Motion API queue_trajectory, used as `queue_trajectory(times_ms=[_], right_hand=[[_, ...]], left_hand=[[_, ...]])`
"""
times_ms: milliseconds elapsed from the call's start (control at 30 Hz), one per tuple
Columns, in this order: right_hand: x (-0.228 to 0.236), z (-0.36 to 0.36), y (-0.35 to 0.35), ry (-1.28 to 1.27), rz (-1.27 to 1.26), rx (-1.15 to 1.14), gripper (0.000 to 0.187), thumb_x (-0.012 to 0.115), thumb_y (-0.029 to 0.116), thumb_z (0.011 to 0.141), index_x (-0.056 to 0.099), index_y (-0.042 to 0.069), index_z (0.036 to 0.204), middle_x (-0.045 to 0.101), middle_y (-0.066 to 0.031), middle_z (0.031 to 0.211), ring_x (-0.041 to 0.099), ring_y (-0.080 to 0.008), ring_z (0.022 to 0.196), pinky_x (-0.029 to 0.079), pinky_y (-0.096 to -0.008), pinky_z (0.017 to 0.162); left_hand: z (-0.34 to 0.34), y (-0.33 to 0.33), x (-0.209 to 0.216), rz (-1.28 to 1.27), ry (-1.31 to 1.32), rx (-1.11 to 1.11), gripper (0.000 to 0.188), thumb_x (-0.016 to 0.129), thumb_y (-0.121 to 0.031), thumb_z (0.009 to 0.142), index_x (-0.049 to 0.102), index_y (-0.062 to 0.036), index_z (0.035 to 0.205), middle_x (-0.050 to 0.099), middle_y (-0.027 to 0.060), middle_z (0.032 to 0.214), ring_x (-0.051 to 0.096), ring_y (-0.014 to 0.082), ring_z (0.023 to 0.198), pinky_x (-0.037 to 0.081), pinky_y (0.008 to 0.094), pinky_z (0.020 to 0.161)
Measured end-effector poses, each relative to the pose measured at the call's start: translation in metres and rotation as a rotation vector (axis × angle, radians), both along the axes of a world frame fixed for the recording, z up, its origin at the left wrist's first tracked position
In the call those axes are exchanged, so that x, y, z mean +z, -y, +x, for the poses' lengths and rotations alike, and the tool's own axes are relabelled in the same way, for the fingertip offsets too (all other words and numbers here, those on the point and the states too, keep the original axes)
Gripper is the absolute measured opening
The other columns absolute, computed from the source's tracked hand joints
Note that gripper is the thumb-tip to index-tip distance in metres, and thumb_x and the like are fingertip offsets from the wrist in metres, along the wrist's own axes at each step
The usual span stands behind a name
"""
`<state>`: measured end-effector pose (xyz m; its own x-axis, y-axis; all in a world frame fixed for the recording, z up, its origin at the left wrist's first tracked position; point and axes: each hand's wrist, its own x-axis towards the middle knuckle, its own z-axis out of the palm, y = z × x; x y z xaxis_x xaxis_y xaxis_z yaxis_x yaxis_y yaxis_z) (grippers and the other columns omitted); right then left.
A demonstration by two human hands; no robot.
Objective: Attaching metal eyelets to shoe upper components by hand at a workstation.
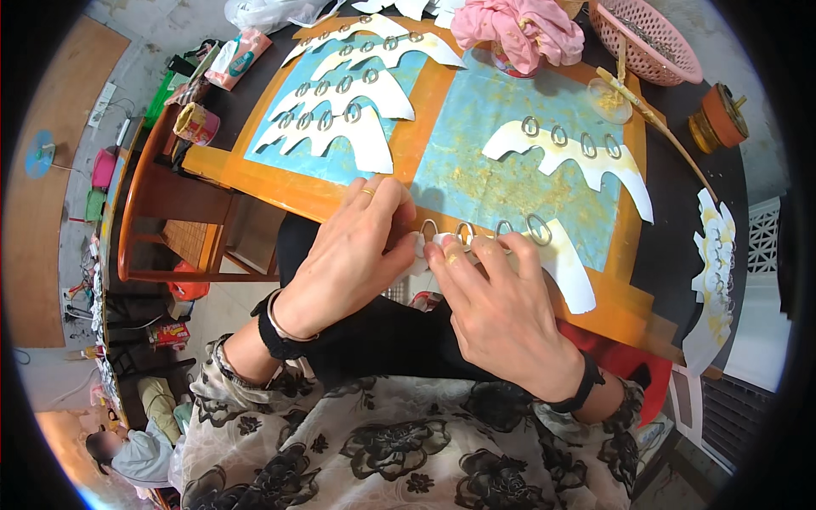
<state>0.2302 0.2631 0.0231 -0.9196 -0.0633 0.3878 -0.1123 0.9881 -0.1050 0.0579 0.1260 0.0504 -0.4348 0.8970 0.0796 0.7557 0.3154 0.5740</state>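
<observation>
Table (671,246), dark, reaching round to the far right, under an orange-brown board (431,119). On the board, side by side, two blue sheets: right sheet (459,157) smeared with yellow, left sheet (331,167) largely behind paper strips. Left of the board, a wooden chair (183,200). Toward the far right corner, a pink basket (642,64) with a holed wall; to its left, a crumpled pink cloth (518,30).

Then the strips, white and wavy-edged: four white strips (387,102) in rows on and above the left sheet, one far strip (573,155) on the right sheet, an overlapping yellow-stained pile (712,280) on the dark tabletop at right. Nearest the body, the near strip (569,268), at the board's front edge, right end showing past the right hand (501,297).

Right hand closed over the near strip, fingers bent, tips against it just below the rings; underside of the grip hidden. Left hand (361,242) curled at the strip's left end, thumb and forefinger drawn close together; cannot tell what, if anything, between them.

Smaller still, an orange-and-brown pot (722,123) right of the board. Along the near strip, four oval metal rings (548,232) in a row. On a left finger, a thin gold band (367,192).
</observation>
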Motion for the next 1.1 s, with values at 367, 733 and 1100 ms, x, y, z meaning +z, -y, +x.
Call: queue_trajectory(times_ms=[367, 733, 1100], right_hand=[[0.004, -0.001, 0.000, 0.067, 0.058, 0.017, 0.046, 0.062, 0.015, 0.094, 0.069, -0.005, 0.135, 0.065, -0.0110, 0.122, 0.060, -0.0229, 0.116, 0.040, -0.0448, 0.109], [0.015, -0.006, -0.002, 0.104, 0.043, 0.048, 0.046, 0.063, 0.014, 0.091, 0.069, -0.006, 0.132, 0.066, -0.0129, 0.118, 0.061, -0.0247, 0.113, 0.041, -0.0469, 0.107], [0.026, -0.013, -0.012, 0.053, -0.267, 0.057, 0.054, 0.070, 0.002, 0.077, 0.060, 0.000, 0.130, 0.066, -0.0127, 0.106, 0.058, -0.0313, 0.106, 0.044, -0.0479, 0.096]], left_hand=[[0.003, 0.007, -0.017, 0.100, 0.111, 0.015, 0.020, 0.071, 0.006, 0.085, 0.062, -0.0068, 0.098, 0.063, 0.0040, 0.098, 0.056, 0.0253, 0.097, 0.050, 0.0340, 0.083], [0.016, 0.019, -0.044, 0.314, -0.226, 0.049, 0.030, 0.077, -0.002, 0.080, 0.071, -0.0121, 0.108, 0.068, 0.0015, 0.104, 0.060, 0.0273, 0.107, 0.044, 0.0434, 0.093], [0.013, 0.037, -0.051, 0.345, -0.359, -0.063, 0.042, 0.080, -0.014, 0.083, 0.076, -0.0188, 0.124, 0.069, -0.0043, 0.118, 0.057, 0.0241, 0.112, 0.040, 0.0472, 0.106]])
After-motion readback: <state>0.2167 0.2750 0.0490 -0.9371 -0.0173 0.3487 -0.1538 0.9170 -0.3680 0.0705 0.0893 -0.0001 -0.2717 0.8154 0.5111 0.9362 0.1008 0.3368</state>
